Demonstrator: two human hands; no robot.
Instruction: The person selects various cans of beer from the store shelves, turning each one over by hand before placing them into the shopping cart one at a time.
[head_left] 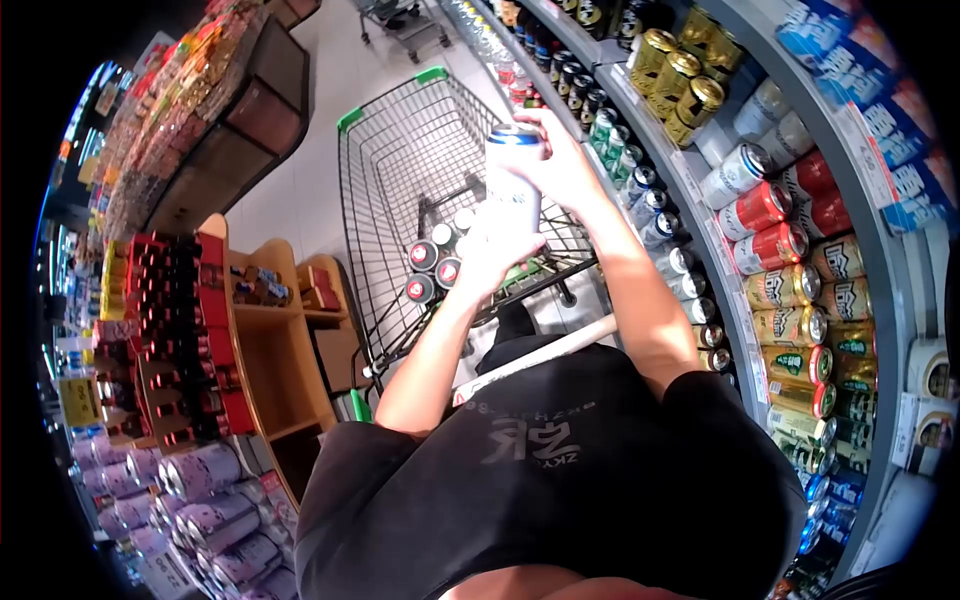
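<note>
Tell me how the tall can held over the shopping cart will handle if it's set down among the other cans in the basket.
The tall can, gripped by the left hand and right hand, looks rigid, smooth metal, so probably slippery. Being tall and narrow, it may tip on the shopping cart wire floor. Laid down like the cans there, it would likely roll.

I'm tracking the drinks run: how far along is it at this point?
Done: several cans already lie in the shopping cart. In hand: both the left hand and right hand hold a tall can above the cart. Left: that can is not yet in the cart.
</note>
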